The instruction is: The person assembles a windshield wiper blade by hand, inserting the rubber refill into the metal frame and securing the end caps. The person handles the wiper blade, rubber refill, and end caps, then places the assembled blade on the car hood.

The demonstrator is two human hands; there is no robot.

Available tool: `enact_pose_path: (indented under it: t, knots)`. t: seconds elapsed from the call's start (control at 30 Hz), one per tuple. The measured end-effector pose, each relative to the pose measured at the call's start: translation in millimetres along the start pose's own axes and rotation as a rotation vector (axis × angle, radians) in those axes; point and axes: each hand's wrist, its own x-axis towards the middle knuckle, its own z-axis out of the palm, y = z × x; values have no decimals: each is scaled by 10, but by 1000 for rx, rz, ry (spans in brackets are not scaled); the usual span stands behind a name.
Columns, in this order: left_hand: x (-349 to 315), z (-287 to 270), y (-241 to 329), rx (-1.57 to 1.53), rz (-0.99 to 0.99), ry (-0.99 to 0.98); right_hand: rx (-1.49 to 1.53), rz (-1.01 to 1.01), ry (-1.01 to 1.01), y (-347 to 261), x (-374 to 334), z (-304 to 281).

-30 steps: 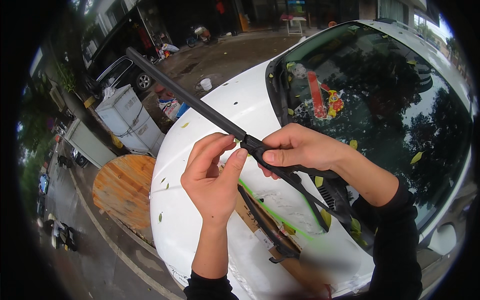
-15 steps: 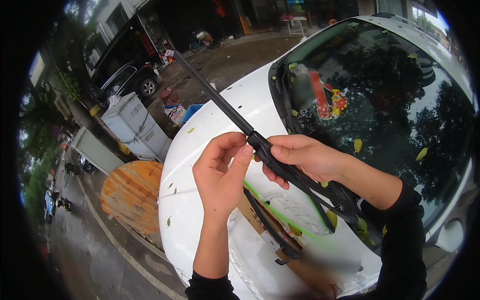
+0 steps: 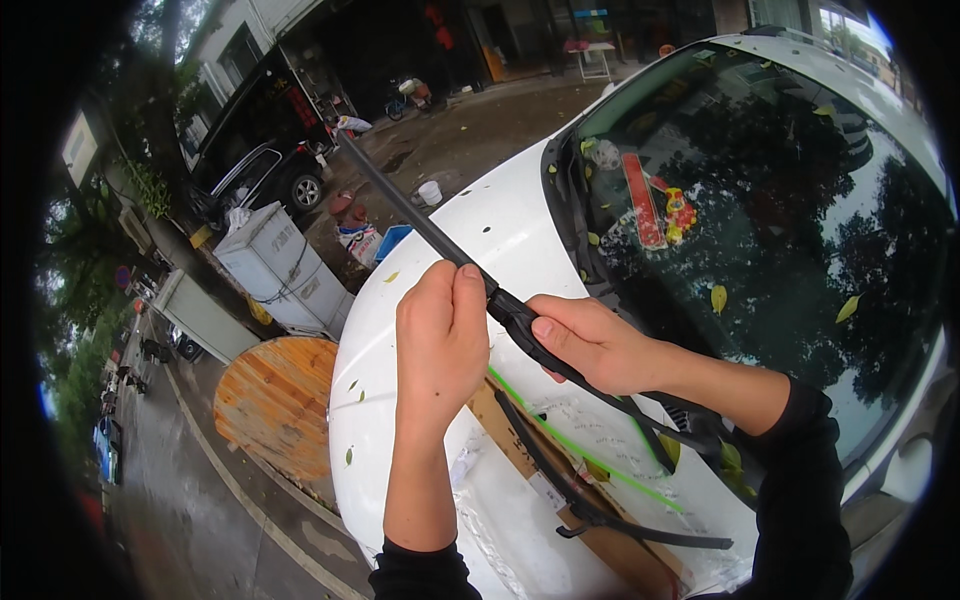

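A long black wiper blade [image 3: 400, 205] slants across the view above the white car's hood [image 3: 520, 225]. My left hand [image 3: 442, 350] is closed around the blade just short of its middle joint. Past that joint, my right hand [image 3: 592, 345] grips the lower part, where the blade meets the black wiper arm [image 3: 660, 425]; the arm runs down toward the windshield base. Below my hands, a second black wiper blade [image 3: 560, 480] lies on an opened cardboard and clear plastic package [image 3: 615, 455] with green edging. My right fingers partly hide the joint.
The windshield [image 3: 740, 210] rises at the right, with fallen yellow leaves [image 3: 718, 298] on it. Beyond the hood at left stand a round wooden board [image 3: 280, 405] and a white cabinet [image 3: 285, 265]. A dark car [image 3: 265, 180] is parked farther back.
My left hand has gone from loose, parted fingers near the joint to a closed grip on the blade. My right hand stays on the lower part, and the view has shifted slightly.
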Motion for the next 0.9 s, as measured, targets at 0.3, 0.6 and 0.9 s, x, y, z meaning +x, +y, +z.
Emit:
enact_pose_path:
  t: [0.3, 0.6, 0.9]
  knots:
    - [57, 161, -39, 167, 162, 183, -198, -146, 56, 20, -12, 23]
    - [98, 189, -48, 172, 204, 224, -212, -127, 74, 18, -25, 21]
    - [177, -244, -311, -387, 96, 378, -174, -125, -20, -37, -27, 16]
